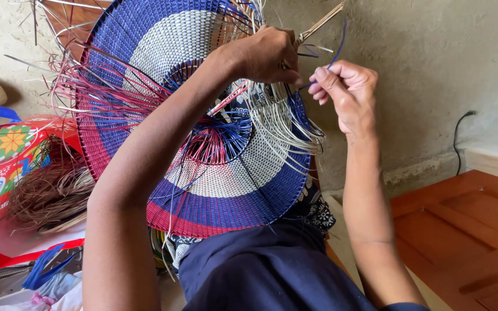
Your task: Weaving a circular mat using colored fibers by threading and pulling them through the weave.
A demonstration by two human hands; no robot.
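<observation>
A left hand [266, 55] grips the rim of a round blue, white and red woven basket [197, 132] while the right hand [347, 92] pinches a thin blue weaving strand [336, 53] between closed fingers.

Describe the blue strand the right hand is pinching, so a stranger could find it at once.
Start at the big round woven piece with blue, white and red rings. At its upper right edge, the right hand pinches a thin blue strand that curves up past the fingertips. Unlike the pale loose strands beside it, it is dark blue and held taut.
</observation>
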